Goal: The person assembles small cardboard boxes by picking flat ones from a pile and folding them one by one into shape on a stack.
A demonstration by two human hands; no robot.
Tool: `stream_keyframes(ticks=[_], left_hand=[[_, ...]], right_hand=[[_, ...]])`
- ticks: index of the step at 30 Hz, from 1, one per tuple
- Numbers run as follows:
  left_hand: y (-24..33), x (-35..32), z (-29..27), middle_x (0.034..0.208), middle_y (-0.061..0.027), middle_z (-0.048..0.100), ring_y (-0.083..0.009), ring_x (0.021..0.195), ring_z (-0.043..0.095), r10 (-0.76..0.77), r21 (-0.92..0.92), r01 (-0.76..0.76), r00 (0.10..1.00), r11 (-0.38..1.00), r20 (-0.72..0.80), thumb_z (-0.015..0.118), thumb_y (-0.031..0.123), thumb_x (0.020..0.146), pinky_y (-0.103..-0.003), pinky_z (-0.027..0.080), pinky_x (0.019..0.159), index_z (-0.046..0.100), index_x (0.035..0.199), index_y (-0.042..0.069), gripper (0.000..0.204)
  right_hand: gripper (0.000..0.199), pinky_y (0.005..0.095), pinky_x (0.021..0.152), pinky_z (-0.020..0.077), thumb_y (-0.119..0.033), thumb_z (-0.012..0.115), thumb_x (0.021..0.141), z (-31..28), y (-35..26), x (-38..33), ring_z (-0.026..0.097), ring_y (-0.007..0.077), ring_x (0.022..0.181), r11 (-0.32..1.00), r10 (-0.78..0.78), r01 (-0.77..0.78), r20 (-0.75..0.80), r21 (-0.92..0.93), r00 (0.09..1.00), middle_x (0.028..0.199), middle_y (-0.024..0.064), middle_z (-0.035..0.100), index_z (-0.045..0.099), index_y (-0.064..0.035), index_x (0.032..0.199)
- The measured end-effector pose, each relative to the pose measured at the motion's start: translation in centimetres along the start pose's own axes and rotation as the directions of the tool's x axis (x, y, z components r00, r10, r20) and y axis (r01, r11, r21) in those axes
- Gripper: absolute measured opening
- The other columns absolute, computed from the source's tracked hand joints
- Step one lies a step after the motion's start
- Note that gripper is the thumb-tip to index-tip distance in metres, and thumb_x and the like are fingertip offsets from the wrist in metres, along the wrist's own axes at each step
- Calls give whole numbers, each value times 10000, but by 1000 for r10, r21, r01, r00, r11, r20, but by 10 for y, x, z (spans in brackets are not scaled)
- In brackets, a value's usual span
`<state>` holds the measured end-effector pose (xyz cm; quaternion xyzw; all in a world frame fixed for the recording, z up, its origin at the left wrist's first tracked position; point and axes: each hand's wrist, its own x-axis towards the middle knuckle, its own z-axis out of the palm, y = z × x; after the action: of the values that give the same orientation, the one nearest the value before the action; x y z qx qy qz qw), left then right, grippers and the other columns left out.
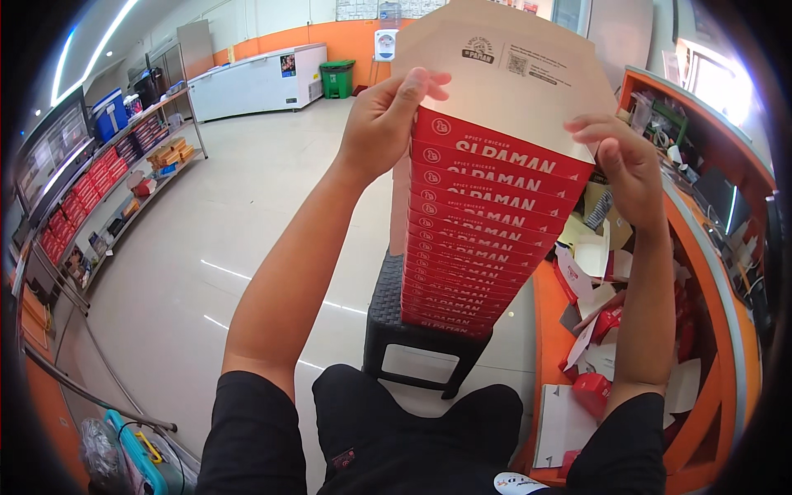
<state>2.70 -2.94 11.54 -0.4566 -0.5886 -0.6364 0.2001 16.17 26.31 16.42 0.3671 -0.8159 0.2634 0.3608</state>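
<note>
A tall stack of red cardboard food boxes [487, 223] rises toward me from a black woven-pattern stool [384, 309]. The topmost box's plain brown lid [528, 91] stands spread open, folding away from me. At the upper left front corner is my left hand [386, 124], thumb and fingers closed on the cardboard edge. My right hand [623, 161] is at the opposite front corner, its fingers bent over the edge and its thumb on the near side. The undersides of both grips are partly hidden.
On my right, an orange shelf unit [549, 330] holds loose red and white cartons [592, 392]. Metal racks with red boxes [87, 194] line the left. A white chest freezer [256, 82] and a green bin [337, 80] stand at the back. A turquoise case [140, 454] sits lower left.
</note>
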Motion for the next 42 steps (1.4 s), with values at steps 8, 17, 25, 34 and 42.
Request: stream_keyframes(ticks=[8, 17, 25, 34, 42], left_hand=[[-7, -5, 5, 1032, -80, 719, -51, 756, 563, 100, -14, -104, 980, 994, -173, 451, 369, 1049, -213, 458, 685, 604, 786, 43, 446], [-7, -17, 0, 1135, -67, 687, -156, 1092, 593, 104, 91, -89, 979, 992, -173, 409, 303, 1051, -298, 438, 939, 687, 1020, 40, 384], [-97, -201, 6, 1235, -159, 576, -265, 1129, 565, -223, 26, 290, 784, 957, -579, 392, 193, 1046, -386, 482, 986, 531, 1219, -34, 317], [-98, -553, 3, 1094, -180, 657, -322, 1038, 619, -784, 703, 663, 568, 256, -250, 544, 86, 838, -401, 480, 926, 674, 1010, -31, 245], [-90, -513, 24, 1087, -121, 656, -320, 1082, 579, -866, 756, 641, 447, 134, -225, 554, 156, 822, -429, 435, 972, 706, 948, 78, 212]], right_hand=[[456, 254, 669, 409, -410, 529, 1011, 5, 7, -1, 487, 108, 704, 998, -21, 14, 114, 59, 993, 738, 11, 548, 566, -1, 811], [407, 287, 736, 451, -398, 520, 1022, 15, -2, -11, 550, 141, 773, 993, 8, -27, -171, -112, 985, 813, 31, 600, 619, -20, 908], [261, 252, 837, 450, -205, 479, 1044, 113, 18, -214, 566, 110, 916, 892, 434, -406, -626, 198, 648, 954, 55, 615, 622, 13, 1030], [462, 419, 1013, 431, 54, 600, 787, 115, -37, -544, 529, 335, 1191, 43, 574, -962, -782, -269, 244, 1269, 178, 538, 548, -41, 1237], [812, 659, 1121, 191, 41, 634, 773, 20, -7, -528, 116, 369, 1496, -481, 787, -781, -588, -398, -185, 1611, 161, 159, 346, -200, 1492]])
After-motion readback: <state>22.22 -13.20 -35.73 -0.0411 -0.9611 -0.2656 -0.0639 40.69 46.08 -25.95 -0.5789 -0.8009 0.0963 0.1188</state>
